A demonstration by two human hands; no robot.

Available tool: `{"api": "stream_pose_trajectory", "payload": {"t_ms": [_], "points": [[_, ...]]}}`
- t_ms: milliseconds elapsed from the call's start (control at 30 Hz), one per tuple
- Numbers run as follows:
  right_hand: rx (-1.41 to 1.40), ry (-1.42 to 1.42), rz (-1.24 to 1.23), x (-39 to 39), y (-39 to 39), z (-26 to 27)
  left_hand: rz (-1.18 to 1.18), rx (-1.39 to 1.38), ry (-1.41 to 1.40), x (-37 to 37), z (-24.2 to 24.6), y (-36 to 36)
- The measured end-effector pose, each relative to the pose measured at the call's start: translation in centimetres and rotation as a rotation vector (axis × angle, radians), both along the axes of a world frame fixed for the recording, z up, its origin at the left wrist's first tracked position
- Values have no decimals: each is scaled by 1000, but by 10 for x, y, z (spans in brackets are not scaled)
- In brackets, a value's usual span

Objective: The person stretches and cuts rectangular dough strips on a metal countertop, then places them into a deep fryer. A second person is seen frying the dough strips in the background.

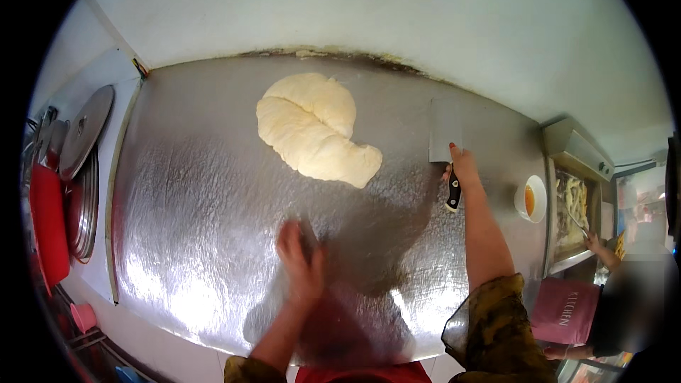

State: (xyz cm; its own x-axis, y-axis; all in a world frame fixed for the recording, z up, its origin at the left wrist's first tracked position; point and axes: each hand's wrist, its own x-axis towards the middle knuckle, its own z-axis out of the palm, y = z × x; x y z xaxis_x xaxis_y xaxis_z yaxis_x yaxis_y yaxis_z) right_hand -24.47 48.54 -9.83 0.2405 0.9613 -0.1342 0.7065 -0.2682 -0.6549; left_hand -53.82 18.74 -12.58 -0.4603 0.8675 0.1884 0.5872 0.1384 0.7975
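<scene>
A large folded lump of dough (314,133) lies on the metal worktop (202,191), towards its back. To the right of the dough, my right hand (462,167) grips a cleaver (446,130) near the top of its black riveted handle, with the wide blade pointing towards the wall. My left hand (300,255), somewhat blurred, is over the worktop in front of the dough, holding nothing, fingers apart.
A white bowl (537,199) of orange liquid stands at the right. Beyond it, a co-worker (622,298) holds a tool over a fryer (577,207) with pale pieces inside. Metal lids (88,130) and a red basin (48,229) are on the left.
</scene>
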Motion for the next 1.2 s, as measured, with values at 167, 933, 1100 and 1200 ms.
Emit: {"api": "stream_pose_trajectory", "payload": {"t_ms": [167,933,1100,1200], "points": [[311,-241,357,-61,-40,-20,253,3,10,-157,-14,144],[-306,1054,7,111,-307,75,-168,-326,-1444,170,69,-73],[93,249,-112,326,-295,14,-184,-379,-1232,271,39,-73],[126,-375,-48,333,-299,50,-151,-265,-338,311,29,-83]]}}
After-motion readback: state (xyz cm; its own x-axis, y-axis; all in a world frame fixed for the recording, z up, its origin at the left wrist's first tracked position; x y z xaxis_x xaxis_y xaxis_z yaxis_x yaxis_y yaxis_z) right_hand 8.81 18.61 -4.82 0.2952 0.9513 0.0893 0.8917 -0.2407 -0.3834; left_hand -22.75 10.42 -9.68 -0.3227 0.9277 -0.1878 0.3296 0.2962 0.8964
